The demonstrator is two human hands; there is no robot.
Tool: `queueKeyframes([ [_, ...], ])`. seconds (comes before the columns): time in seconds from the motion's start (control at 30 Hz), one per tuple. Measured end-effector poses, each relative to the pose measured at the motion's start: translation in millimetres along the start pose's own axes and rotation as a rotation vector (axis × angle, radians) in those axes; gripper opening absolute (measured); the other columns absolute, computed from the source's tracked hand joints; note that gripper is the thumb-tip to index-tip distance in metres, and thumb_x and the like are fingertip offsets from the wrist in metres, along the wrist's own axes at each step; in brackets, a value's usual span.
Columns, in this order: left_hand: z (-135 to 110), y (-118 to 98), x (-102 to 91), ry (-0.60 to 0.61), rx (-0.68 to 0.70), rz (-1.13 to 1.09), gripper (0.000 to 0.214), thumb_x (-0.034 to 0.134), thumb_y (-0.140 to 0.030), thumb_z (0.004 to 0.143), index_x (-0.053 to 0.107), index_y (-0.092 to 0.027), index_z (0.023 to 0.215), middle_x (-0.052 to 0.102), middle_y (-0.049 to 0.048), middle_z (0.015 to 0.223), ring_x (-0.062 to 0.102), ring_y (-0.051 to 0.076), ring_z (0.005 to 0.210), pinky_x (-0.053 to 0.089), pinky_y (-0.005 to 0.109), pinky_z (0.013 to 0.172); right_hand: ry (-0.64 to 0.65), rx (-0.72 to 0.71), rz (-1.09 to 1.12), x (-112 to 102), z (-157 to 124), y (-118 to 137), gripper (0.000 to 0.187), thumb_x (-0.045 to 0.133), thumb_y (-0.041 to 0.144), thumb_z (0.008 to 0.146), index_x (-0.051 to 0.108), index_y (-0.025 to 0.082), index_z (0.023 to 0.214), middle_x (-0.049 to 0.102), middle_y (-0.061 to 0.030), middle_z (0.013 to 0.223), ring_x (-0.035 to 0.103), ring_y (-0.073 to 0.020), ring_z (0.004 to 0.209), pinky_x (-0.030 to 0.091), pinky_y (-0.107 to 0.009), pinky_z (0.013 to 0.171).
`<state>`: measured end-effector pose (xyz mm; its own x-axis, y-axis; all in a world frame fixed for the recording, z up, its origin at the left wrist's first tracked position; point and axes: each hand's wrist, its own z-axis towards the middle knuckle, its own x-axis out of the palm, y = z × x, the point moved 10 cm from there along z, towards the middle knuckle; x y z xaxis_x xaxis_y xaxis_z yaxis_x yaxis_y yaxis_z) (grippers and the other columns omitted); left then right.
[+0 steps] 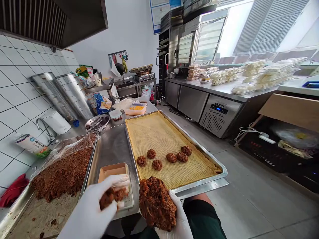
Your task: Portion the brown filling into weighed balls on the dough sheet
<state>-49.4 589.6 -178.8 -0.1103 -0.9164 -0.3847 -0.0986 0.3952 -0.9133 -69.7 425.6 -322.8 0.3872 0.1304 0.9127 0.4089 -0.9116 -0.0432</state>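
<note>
White gloves cover both of my hands. My left hand (98, 202) curls around a small lump of brown filling (109, 198), just over a kitchen scale (129, 199) that carries a cardboard tray (112, 168). In my right hand (183, 217) rests a much larger brown lump of the same sticky, grainy mix (157, 203), held near the front edge of the baking tray. Several round brown balls (157, 165) sit on the yellow mesh mat (154, 129) lining that metal baking tray (221, 171).
At left, a metal tray (87, 166) holds a heap of brown mix (64, 169) partly under plastic film. Behind stand a bowl (97, 122), a container of yellow bits (136, 108) and a tap (45, 127). Packed boxes (269, 78) cover the right counter.
</note>
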Motion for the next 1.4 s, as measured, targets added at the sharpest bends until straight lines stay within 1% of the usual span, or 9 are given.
queueKeyframes([
  [0.13, 28.9, 59.7, -37.2, -0.265, -0.132, -0.636, 0.028, 0.062, -0.010, 0.067, 0.071, -0.018, 0.092, 0.077, 0.0098, 0.102, 0.075, 0.026, 0.091, 0.061, 0.028, 0.067, -0.044, -0.010, -0.004, -6.7, 1.8, 4.7, 0.043, 0.066, 0.047, 0.085, 0.072, 0.019, 0.118, 0.071, -0.0094, 0.127, 0.062, -0.0286, 0.124, 0.044, -0.049, 0.111],
  [0.23, 40.1, 110.0, -46.9, -0.403, -0.214, -1.082, 0.035, 0.056, -0.009, 0.065, 0.073, -0.011, 0.095, 0.076, 0.0172, 0.108, 0.073, 0.031, 0.103, 0.063, 0.030, 0.071, -0.059, -0.047, -0.099, -9.9, 2.8, 9.6, 0.044, 0.068, 0.048, 0.083, 0.072, 0.020, 0.118, 0.072, -0.0109, 0.125, 0.063, -0.0322, 0.122, 0.045, -0.054, 0.110],
  [0.4, 37.5, 141.5, -46.6, -0.476, -0.204, -1.309, 0.034, 0.055, 0.000, 0.068, 0.074, -0.008, 0.095, 0.073, 0.0208, 0.117, 0.063, 0.040, 0.122, 0.063, 0.036, 0.082, -0.100, -0.115, -0.208, -14.7, 8.3, 16.1, 0.040, 0.072, 0.050, 0.079, 0.075, 0.028, 0.112, 0.074, -0.0089, 0.121, 0.063, -0.0343, 0.122, 0.044, -0.057, 0.111],
  [0.5, 35.8, 147.5, -48.9, -0.527, -0.200, -1.293, 0.046, 0.053, 0.006, 0.062, 0.072, -0.012, 0.100, 0.074, 0.0150, 0.114, 0.069, 0.032, 0.112, 0.063, 0.033, 0.079, -0.109, -0.093, -0.204, -8.6, 7.3, 11.7, 0.040, 0.067, 0.052, 0.082, 0.076, 0.024, 0.109, 0.074, -0.0106, 0.121, 0.065, -0.0329, 0.119, 0.046, -0.054, 0.110],
  [0.6, 40.2, 143.4, -60.5, -0.543, -0.118, -1.262, 0.024, 0.059, -0.008, 0.071, 0.069, -0.015, 0.092, 0.071, 0.0066, 0.088, 0.072, 0.021, 0.088, 0.060, 0.031, 0.073, -0.099, -0.065, -0.189, -1.2, 2.3, 7.9, 0.045, 0.064, 0.054, 0.084, 0.075, 0.020, 0.111, 0.073, -0.0122, 0.123, 0.066, -0.0313, 0.117, 0.047, -0.052, 0.109],
  [0.73, 48.0, 116.7, -87.2, -0.582, 0.062, -0.620, 0.034, 0.060, -0.049, 0.084, 0.056, -0.019, 0.069, 0.053, -0.0017, 0.065, 0.056, 0.012, 0.061, 0.050, 0.025, 0.057, -0.145, -0.091, -0.127, -8.3, -1.1, 11.7, 0.039, 0.071, 0.047, 0.081, 0.073, 0.026, 0.115, 0.073, -0.0068, 0.125, 0.068, -0.0276, 0.113, 0.050, -0.050, 0.107],
  [0.83, 60.5, 107.0, -83.9, -0.569, 0.071, -0.245, 0.043, 0.063, -0.054, 0.083, 0.050, -0.020, 0.060, 0.045, -0.0042, 0.058, 0.045, 0.010, 0.052, 0.041, 0.025, 0.051, -0.174, -0.099, -0.081, -14.2, -0.3, 11.0, 0.038, 0.073, 0.042, 0.081, 0.073, 0.027, 0.115, 0.075, -0.0054, 0.120, 0.071, -0.0257, 0.108, 0.052, -0.048, 0.104],
  [1.13, 62.2, 87.2, -77.5, -0.369, 0.128, 0.209, 0.019, 0.064, -0.032, 0.082, 0.075, -0.024, 0.095, 0.065, 0.0080, 0.126, 0.060, 0.027, 0.116, 0.034, 0.045, 0.113, -0.164, -0.026, -0.060, -3.2, -1.2, -1.0, 0.043, 0.068, 0.046, 0.084, 0.071, 0.021, 0.118, 0.074, -0.0099, 0.122, 0.069, -0.0290, 0.112, 0.051, -0.051, 0.105],
  [1.4, -14.5, 60.4, -103.4, -0.607, 0.093, 0.123, 0.021, 0.066, -0.035, 0.085, 0.074, -0.027, 0.102, 0.073, 0.0039, 0.112, 0.067, 0.021, 0.105, 0.050, 0.031, 0.099, -0.189, -0.074, -0.033, -7.5, 0.3, 3.0, 0.045, 0.068, 0.045, 0.085, 0.067, 0.026, 0.125, 0.071, -0.0049, 0.127, 0.070, -0.0257, 0.109, 0.052, -0.047, 0.105],
])
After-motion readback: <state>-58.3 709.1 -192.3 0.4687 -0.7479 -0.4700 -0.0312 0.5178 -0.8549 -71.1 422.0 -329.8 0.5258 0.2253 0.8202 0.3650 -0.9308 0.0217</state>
